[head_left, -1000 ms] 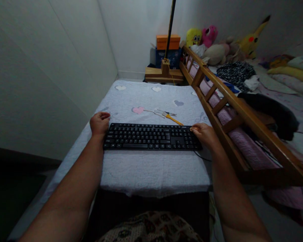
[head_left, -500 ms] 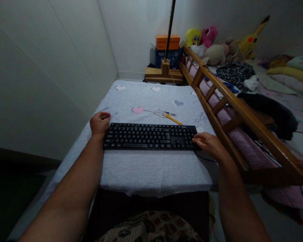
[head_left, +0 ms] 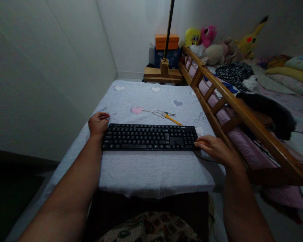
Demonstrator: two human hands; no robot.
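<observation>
A black full-size keyboard lies across the cloth-covered table in front of me, its keys facing up. By its far left corner is my left hand, fingers curled together and pointing right; whether anything is in them is hidden. My right hand is at the keyboard's right end, thumb and fingers closed at the edge near the number keys. Beyond the keyboard lie a small brush with a yellow handle and thin metal utensils, one pronged like a fork.
A wooden bed rail runs along the table's right side. Behind the table stand a wooden base with a dark pole and an orange box. Stuffed toys and bedding fill the bed. The keyboard's cable trails right.
My right hand has shifted slightly right and towards me, from over the number keys to the keyboard's right edge. The left hand stays by the left corner. The view has shifted a little.
</observation>
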